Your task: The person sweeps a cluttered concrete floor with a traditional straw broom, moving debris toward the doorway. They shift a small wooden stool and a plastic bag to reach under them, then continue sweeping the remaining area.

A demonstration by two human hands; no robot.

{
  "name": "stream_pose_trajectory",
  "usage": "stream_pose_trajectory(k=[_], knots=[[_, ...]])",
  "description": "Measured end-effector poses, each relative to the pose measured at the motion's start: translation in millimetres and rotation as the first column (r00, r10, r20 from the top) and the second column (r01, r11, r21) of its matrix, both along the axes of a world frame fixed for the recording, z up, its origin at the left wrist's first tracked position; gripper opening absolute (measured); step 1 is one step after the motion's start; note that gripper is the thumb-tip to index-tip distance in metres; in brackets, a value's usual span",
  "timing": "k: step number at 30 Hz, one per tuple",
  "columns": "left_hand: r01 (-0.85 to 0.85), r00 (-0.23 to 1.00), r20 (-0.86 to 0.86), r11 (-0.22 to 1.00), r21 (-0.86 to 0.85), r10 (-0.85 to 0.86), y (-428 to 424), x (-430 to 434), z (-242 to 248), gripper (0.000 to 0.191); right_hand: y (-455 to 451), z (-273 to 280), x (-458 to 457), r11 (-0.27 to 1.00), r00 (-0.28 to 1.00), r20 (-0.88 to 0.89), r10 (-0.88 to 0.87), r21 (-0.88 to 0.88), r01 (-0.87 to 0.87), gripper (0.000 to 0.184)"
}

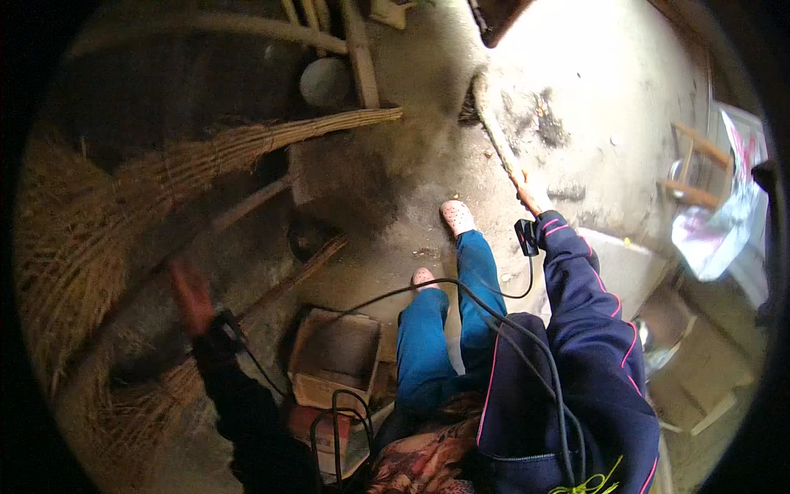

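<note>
My right hand (pixel 532 196) grips the lower end of a pale stick-like handle (pixel 498 145), which runs up and slightly left across the floor. At the handle's far end a dark bristly part (pixel 469 105) rests low by the floor; its exact kind is hard to tell. My left hand (pixel 191 296) is out to the left, blurred, beside a long wooden pole and near a large straw broom (pixel 247 148) whose brush spreads along the left. Nothing can be made out in that hand. Each wrist bears a dark device with a cable.
An open cardboard box (pixel 336 349) stands left of my legs. A wooden stool frame (pixel 700 163) and a plastic bag (pixel 710 238) are at the right, with flattened cardboard (pixel 697 370) below. Dark debris (pixel 549 123) lies on the brightly lit floor. A black cable hangs across my legs.
</note>
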State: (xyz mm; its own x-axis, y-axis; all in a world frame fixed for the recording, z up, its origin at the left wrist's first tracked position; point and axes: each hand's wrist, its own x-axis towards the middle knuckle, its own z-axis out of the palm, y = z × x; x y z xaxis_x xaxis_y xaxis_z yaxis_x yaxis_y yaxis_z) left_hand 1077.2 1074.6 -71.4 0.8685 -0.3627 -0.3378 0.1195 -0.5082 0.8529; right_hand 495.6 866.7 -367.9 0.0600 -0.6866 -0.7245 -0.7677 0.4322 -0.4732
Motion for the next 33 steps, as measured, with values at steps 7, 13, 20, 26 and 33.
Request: stream_pose_trajectory(k=[7,13,20,26,33], knots=[[0.459,0.083,0.185,0.203,0.865,-0.979,-113,-145,-64,0.063,61,6,10,0.959,0.964,0.126,-0.234,0.195,0.207,0.044],[-0.320,-0.469,-0.353,-0.216,0.922,-0.810,-252,-116,-115,0.076,117,-14,42,0.905,0.867,0.272,-0.418,0.208,0.371,0.041],[-0.266,-0.427,-0.432,-0.346,0.900,-0.795,-259,-86,-127,0.064,139,-9,82,0.844,0.827,0.199,-0.526,0.244,0.478,0.039],[-0.239,-0.381,-0.542,-0.486,0.841,-0.749,-234,-65,-120,0.061,119,-23,98,0.886,0.862,0.206,-0.464,0.089,0.456,0.038],[-0.286,-0.324,-0.551,-0.476,0.832,-0.769,-230,-43,-120,0.061,49,-65,162,0.961,0.972,0.141,-0.190,0.229,0.154,0.035]])
